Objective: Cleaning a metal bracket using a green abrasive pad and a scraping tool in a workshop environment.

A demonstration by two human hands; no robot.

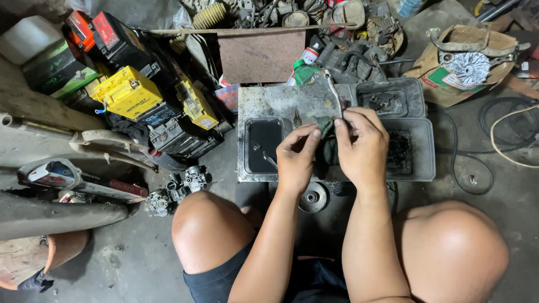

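Squatting over a grimy metal tray (269, 101) on the workshop floor, the person has both hands meeting above its middle. The left hand (296, 160) and right hand (362, 147) pinch a small dark green rag (324, 124) between them, fingers (343, 130) drawn narrow and closed on the cloth, which seems wrapped around some small part; what lies inside is hidden. A thin metal lever or tool (333, 92) rises from just behind the rag toward a green-capped spray can (304, 66). The rag looks soft, limp and likely oily, so slippery in the pinch; it should be light, and whatever it covers is probably small, hard metal. Best hold, in my judgement, is fingertip pressure through the cloth on both sides, as now, above the tray so that a dropped piece lands there. The tray's left well (264, 145) holds black liquid with a small tool lying in it; the right compartment (418, 148) holds dark greasy parts. Yellow batteries (128, 90) are stacked well to the left, and a carburettor (193, 179) sits by the left knee.
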